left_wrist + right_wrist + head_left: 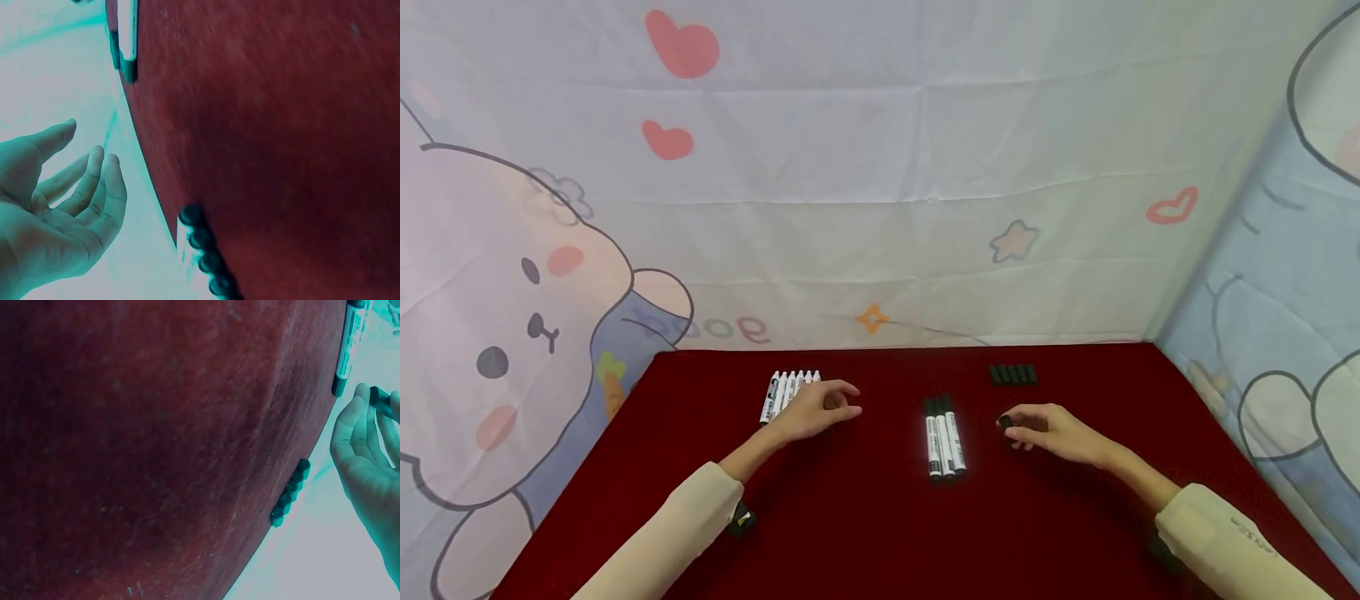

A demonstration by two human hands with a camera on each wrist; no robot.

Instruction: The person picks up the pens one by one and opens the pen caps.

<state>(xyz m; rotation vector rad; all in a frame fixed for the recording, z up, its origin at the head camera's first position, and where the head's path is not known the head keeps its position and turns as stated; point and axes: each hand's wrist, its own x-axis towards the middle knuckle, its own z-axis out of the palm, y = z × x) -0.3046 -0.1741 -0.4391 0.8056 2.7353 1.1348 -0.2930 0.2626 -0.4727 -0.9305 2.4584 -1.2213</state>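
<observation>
My right hand pinches a small black marker cap between thumb and fingertips, above the cloth. The right wrist view also shows this cap at the fingertips. To its left lie three white markers side by side, black caps at their far ends. Over the left part of the table, my left hand has its fingers loosely bent, with nothing in them. Just behind it, a row of several white markers without caps is partly hidden by the hand. Their black rear ends appear in the left wrist view.
Several black caps stand in a tidy row at the back right. Dark red cloth covers the table. A printed fabric backdrop rises behind the table's far edge, with another panel along the right.
</observation>
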